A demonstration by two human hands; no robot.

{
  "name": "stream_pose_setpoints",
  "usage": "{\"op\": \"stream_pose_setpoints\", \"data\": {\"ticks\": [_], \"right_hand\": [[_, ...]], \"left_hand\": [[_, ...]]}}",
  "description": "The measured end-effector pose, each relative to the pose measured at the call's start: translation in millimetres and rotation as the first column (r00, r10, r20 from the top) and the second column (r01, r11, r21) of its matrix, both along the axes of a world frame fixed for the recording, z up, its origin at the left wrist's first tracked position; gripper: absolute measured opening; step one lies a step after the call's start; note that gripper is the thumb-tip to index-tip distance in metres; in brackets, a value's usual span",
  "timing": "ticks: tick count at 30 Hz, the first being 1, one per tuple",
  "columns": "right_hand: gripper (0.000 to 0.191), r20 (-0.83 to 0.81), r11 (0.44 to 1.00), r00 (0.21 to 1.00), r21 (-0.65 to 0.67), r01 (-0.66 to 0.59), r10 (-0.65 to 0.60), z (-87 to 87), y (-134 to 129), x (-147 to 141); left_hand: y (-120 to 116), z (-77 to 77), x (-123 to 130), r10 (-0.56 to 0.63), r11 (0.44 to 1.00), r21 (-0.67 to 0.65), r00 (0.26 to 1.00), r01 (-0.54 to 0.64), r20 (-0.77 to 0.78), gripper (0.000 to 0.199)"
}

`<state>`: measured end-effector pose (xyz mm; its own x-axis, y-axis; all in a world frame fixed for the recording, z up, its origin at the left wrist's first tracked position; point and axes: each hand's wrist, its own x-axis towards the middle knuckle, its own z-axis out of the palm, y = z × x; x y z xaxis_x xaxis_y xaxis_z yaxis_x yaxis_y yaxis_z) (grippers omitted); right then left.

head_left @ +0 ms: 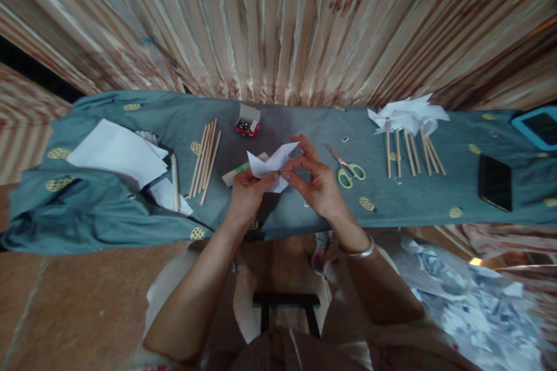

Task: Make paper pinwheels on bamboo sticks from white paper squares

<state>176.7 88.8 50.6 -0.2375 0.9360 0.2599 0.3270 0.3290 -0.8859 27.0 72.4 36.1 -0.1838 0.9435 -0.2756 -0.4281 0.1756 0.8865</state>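
A white paper pinwheel (275, 161) with folded blades is held up between my two hands, over the middle of the table. My left hand (250, 194) pinches it from the lower left, thumb near its centre. On the other side my right hand (314, 181) has thumb and fingertips closed at the pinwheel's centre; a small dark spot shows there, too small to name. Beneath the paper lies a pale strip with a green band (235, 175), partly hidden. Scissors with green handles (346, 169) rest just right of my right hand.
Behind stands an open box of pins (247, 122). Several wooden sticks (203, 162) lie left; finished pinwheels on sticks (409, 116) lie right. White paper sheets (117, 153) and a pen (174, 182) are far left, a phone (495, 182) far right. A bag of paper scraps (474, 301) sits below.
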Motion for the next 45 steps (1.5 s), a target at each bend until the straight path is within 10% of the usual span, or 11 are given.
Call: {"op": "stream_pose_setpoints", "data": {"ticks": [36, 45], "right_hand": [[0.014, -0.136, 0.988, 0.980, -0.064, 0.138, -0.146, -8.3, 0, -13], [0.046, -0.354, 0.961, 0.905, -0.225, 0.162, -0.236, -12.5, 7, -11]], "left_hand": [[2, 3.2, -4, -0.011, 1.000, -0.001, 1.000, 0.011, 0.000, 0.032], [4, 4.6, -3, -0.005, 1.000, -0.026, 0.997, 0.007, 0.076, 0.029]]}}
